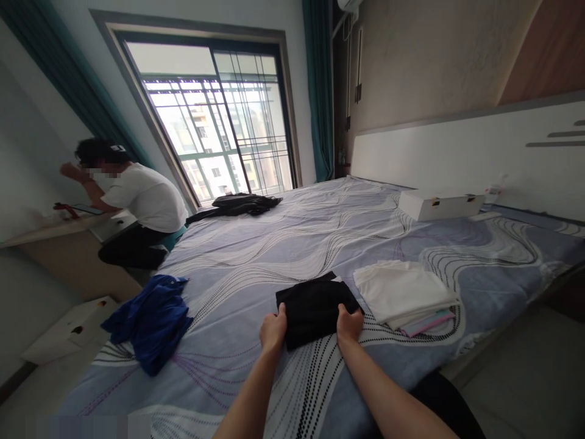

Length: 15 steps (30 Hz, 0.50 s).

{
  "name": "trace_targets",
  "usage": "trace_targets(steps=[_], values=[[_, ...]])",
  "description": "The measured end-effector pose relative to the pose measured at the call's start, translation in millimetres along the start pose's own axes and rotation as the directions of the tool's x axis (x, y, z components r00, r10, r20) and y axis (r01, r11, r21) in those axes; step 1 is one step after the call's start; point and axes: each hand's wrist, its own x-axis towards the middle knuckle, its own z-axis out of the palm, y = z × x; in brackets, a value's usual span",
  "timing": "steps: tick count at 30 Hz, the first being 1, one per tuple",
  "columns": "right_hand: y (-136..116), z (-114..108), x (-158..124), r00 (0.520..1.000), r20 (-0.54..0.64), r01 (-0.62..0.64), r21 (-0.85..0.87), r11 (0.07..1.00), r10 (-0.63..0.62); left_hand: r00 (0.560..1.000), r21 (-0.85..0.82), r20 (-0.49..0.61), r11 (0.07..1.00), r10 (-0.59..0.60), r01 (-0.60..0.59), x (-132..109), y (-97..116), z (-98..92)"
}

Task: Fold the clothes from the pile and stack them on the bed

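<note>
A black garment (315, 311), folded into a flat rectangle, is between my two hands over the bed. My left hand (273, 328) grips its left edge, thumb on top and fingers hidden underneath. At the right edge my right hand (350, 322) holds it the same way. Just right of it lies a stack of folded white cloth (404, 289), with pink and pale green layers (427, 322) showing at the bottom. A crumpled blue garment (153, 320) rests on the bed's left edge. What kind of garment the black one is, I cannot tell.
The bed (256, 262) has a patterned grey-blue sheet. A dark heap of clothing (237, 205) lies at its far edge, and a white box (434, 204) stands near the headboard (457, 140). On the left, a person in a white shirt (150, 195) sits at a desk (59, 228).
</note>
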Motion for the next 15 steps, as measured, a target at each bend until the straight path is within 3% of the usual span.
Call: trace_targets(steps=[4,8,10,12,15], values=[[-10,-3,-4,1.0,0.011,0.021,-0.007,1.0,-0.021,0.999,-0.074,-0.016,0.997,-0.028,0.026,-18,25,15.0],[-11,-15,-20,0.99,0.12,0.069,0.004,0.998,-0.069,0.996,-0.196,-0.079,0.979,0.044,-0.059,-36,20,-11.7],[-2,-25,-38,0.964,0.252,0.082,0.022,0.996,-0.085,0.992,-0.238,-0.112,0.967,0.061,-0.087,-44,-3,-31.9],[10,-34,-61,0.915,0.396,0.085,0.001,0.996,-0.079,0.99,-0.254,-0.132,0.963,0.052,-0.084,-53,-40,-48.3],[12,-42,-99,0.893,0.423,0.236,-0.158,0.959,-0.15,0.982,-0.121,-0.187,0.993,-0.027,0.004,-69,-95,-60.0]])
